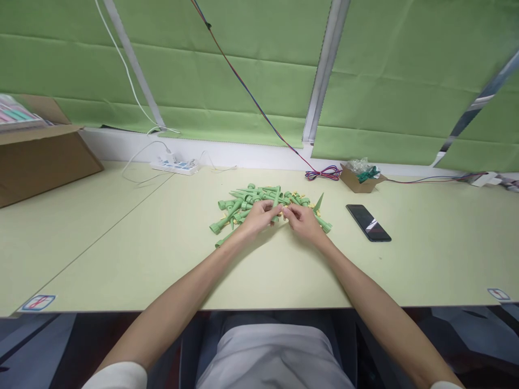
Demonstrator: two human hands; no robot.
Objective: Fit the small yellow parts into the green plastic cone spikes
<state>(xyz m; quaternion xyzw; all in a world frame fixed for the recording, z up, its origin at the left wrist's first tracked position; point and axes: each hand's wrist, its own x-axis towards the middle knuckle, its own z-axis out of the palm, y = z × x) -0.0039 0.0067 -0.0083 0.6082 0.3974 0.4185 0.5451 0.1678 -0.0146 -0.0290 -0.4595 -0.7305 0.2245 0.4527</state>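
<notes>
My left hand (259,217) is closed around a green plastic spike (277,196), a tapered piece like a plant watering spike, held nearly upright. Close beside it, my right hand (305,222) pinches a small yellow piece (283,210) between thumb and fingertips, against or just next to the spike's lower part. The fingers partly hide where the two pieces meet. Behind and around both hands lies a loose pile of similar green spikes (227,220) with wide, hollow ends. Small yellow pieces (298,195) are scattered among them.
To the right lie a black phone (368,222) and a small cardboard box (357,183) with plastic and green bits. A cable coil (324,173) sits by the wall. At the back left are a power strip (175,165) and a large cardboard box (44,159).
</notes>
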